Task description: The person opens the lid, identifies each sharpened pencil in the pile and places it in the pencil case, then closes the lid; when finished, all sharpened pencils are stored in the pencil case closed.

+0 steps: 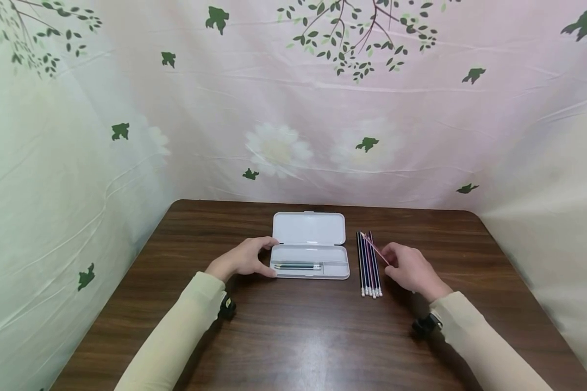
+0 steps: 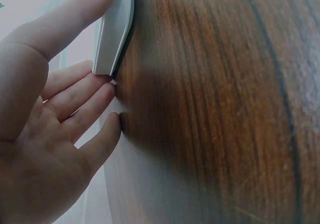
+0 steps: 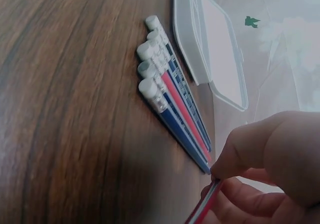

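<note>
A white pencil case (image 1: 308, 253) lies with its lid (image 1: 309, 228) laid back on the table's far half. A few dark pencils (image 1: 298, 266) are in its front compartment. My left hand (image 1: 247, 256) holds the case's left end, thumb at the front corner and fingers toward the back corner. To the right of the case, dark blue and red pencils (image 3: 175, 116) lie side by side, their white eraser ends toward me. Between thumb and fingers, my right hand (image 1: 413, 267) pinches a red pencil (image 3: 204, 204) with a pale stripe, slanted across the row's far part.
Dark wood-grain table (image 1: 293, 326) extends in front of the case and to both sides. A pale cloth backdrop (image 1: 293, 108) with leaves, birds and flowers stands behind the table and on both sides. Each wrist wears a dark strapped device.
</note>
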{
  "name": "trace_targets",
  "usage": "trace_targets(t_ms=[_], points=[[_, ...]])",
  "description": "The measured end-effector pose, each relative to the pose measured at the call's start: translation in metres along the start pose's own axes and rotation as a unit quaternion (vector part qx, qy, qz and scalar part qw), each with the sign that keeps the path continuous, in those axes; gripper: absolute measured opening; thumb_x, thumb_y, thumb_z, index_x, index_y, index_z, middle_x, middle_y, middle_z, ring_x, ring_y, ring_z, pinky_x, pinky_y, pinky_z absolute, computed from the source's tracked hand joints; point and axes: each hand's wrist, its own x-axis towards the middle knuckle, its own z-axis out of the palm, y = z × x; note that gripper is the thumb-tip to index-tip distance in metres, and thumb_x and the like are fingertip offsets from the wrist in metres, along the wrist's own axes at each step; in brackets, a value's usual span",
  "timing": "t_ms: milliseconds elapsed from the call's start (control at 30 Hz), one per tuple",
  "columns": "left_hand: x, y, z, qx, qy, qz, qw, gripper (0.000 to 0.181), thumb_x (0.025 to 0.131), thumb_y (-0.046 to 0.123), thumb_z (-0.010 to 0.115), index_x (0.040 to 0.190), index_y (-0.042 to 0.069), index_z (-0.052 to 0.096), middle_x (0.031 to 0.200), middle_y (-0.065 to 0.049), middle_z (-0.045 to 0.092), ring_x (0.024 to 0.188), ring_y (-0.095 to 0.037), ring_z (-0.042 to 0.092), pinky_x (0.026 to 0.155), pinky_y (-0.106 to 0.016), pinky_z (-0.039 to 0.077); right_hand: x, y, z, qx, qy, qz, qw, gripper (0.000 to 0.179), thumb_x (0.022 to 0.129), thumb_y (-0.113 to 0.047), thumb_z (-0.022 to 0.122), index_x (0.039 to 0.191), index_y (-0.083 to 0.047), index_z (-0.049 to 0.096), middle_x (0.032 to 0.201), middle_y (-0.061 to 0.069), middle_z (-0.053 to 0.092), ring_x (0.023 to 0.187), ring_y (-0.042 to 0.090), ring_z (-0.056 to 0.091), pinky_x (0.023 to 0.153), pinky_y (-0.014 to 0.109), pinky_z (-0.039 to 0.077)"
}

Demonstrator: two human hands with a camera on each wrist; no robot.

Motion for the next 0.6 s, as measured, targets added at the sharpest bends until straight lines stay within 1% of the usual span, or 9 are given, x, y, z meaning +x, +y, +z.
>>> trace_targets(t_ms=[167, 367, 600], points=[[-0.001, 0.001, 0.0, 0.002, 0.001, -0.002, 1.0, 0.083, 0.076, 0.033, 0.097, 0.147, 0.015, 0.058, 0.135, -0.004, 0.064, 0.13, -0.021, 0.056, 0.116, -0.045, 0.041, 0.002, -0.007, 0.002, -0.004, 0.011, -0.03, 0.9995, 0.022, 0.088, -0.002, 0.073, 0.109, -0.003, 0.07, 0.095, 0.007, 0.072, 0.085, 0.022, 0.065, 0.077, 0.045, 0.056], [-0.002, 0.001, 0.0, -0.003, -0.001, -0.003, 1.0, 0.083, 0.077, 0.033, 0.097, 0.148, 0.015, 0.057, 0.137, -0.004, 0.063, 0.131, -0.021, 0.055, 0.117, -0.045, 0.041, 0.005, -0.013, 0.006, -0.004, 0.02, -0.064, 0.9977, 0.021, 0.085, 0.001, 0.074, 0.104, -0.005, 0.071, 0.091, 0.004, 0.071, 0.081, 0.018, 0.063, 0.073, 0.041, 0.054], [0.0, 0.0, 0.001, -0.001, 0.001, 0.001, 1.0, 0.083, 0.076, 0.034, 0.097, 0.147, 0.015, 0.057, 0.137, -0.003, 0.064, 0.131, -0.022, 0.056, 0.117, -0.046, 0.041, 0.012, -0.029, 0.012, 0.002, 0.014, -0.1, 0.9949, 0.021, 0.085, 0.003, 0.071, 0.103, -0.007, 0.075, 0.088, 0.0, 0.067, 0.078, 0.016, 0.058, 0.068, 0.035, 0.05]])
